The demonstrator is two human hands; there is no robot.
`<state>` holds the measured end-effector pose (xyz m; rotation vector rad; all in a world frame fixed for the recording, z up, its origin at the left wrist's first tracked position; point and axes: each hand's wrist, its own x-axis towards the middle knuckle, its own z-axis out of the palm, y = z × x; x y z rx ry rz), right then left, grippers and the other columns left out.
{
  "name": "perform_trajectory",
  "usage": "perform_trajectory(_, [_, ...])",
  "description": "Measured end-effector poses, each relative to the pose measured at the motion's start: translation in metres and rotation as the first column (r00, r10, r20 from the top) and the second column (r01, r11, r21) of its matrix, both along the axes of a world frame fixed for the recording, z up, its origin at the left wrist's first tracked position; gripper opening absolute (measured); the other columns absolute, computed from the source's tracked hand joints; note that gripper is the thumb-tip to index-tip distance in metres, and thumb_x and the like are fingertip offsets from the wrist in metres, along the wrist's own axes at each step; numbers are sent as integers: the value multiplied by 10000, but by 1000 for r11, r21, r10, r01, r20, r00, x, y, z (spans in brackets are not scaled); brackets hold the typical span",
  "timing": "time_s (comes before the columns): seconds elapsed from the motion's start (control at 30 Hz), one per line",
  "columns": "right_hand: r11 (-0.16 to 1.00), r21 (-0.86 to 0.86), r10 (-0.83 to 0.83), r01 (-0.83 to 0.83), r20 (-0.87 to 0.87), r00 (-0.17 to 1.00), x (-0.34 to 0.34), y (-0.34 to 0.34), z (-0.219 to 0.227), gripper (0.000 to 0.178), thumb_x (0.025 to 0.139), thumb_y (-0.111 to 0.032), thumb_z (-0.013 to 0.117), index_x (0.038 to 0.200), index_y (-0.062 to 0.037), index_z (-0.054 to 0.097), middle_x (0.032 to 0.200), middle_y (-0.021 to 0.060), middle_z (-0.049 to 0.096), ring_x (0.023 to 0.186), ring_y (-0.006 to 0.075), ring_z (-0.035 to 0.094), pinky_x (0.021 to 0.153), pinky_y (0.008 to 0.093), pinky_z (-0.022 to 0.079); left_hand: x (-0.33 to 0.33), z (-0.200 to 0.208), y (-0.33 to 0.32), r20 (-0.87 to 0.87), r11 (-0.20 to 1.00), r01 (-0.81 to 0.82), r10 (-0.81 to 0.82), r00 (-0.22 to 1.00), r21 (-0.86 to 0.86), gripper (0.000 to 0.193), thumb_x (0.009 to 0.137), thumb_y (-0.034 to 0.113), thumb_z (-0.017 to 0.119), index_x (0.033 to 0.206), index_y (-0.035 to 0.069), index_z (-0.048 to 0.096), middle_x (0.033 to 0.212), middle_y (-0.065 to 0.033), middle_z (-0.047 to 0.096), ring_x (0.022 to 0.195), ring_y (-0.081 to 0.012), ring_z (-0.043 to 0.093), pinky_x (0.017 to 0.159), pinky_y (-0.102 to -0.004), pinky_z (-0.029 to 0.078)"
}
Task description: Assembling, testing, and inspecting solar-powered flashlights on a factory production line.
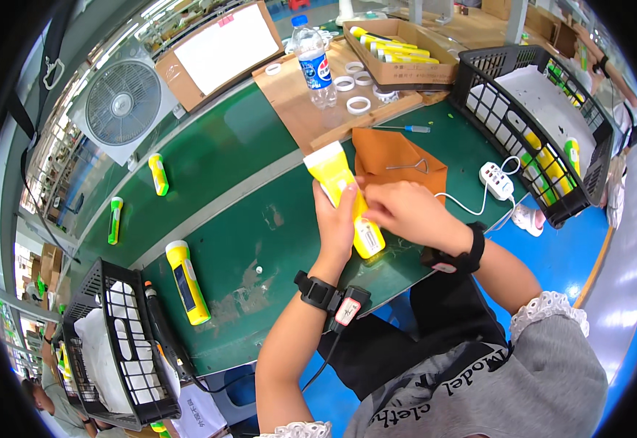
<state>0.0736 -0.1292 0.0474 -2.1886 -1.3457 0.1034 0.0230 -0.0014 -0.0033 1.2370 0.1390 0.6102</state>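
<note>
A yellow flashlight (337, 174) with a pale, wide head is tilted above the green workbench (282, 219). My left hand (335, 228) is wrapped around its body, thumb lying along the upper side. Close against its right side is my right hand (413, 212), fingers curled inward at the body. Whether something small is pinched in those fingertips is hidden. Beyond my right hand lies an orange-brown sheet (388, 150) with a bent wire piece (410, 168) on it. Another yellow flashlight (188, 282) with a dark panel rests on the bench to the left.
Black crates stand at left (118, 328) and right (588, 171). At the back are a bottle (313, 66), white rings (358, 106) and a carton (413, 71) of flashlights. A screwdriver (413, 129), a white power strip (496, 181) and a corded power screwdriver (164, 328) lie nearby.
</note>
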Motion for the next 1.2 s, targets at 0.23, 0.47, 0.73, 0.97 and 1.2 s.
perform_trajectory(0.23, [988,-148,-20,36,111,994,27,-1,-37,120,801,-160,527,849,-72,462,728,145,585,700,353,572,592,460,433,1,8,2,-114,991,42,-57,992,-126,244,874,216,494,1015,64,367,851,-83,523,673,-148,549,586,-301,497])
perform_trajectory(0.47, [938,326,-121,116,-4,993,25,6,-4,128,794,-77,564,909,-31,532,780,108,609,712,284,600,605,345,478,0,5,3,-3,996,30,-30,1000,-85,540,808,108,541,1251,68,234,1026,-110,490,890,-196,546,744,-283,462])
perform_trajectory(0.73, [886,463,-87,-24,218,972,22,7,-1,121,768,-142,590,875,-105,632,783,57,636,706,239,616,612,332,491,-4,9,-1,-98,989,126,-118,988,81,909,725,-7,583,1400,124,-11,1217,-126,406,1021,-194,471,828,-294,434])
perform_trajectory(0.97, [965,255,-62,-65,461,885,15,-3,14,171,662,-95,606,832,-76,598,735,57,607,684,227,613,574,321,489,-8,10,-7,-189,910,37,46,981,414,895,742,46,583,1395,137,-23,1069,-138,514,829,-238,565,730,-321,483])
perform_trajectory(1.2, [977,207,-39,-54,423,905,14,-2,15,164,659,-61,601,821,-56,577,763,71,613,713,247,622,600,324,500,-12,18,-15,-164,833,-53,170,972,551,915,720,60,607,1383,71,-22,1060,-255,528,910,-361,570,786,-389,454])
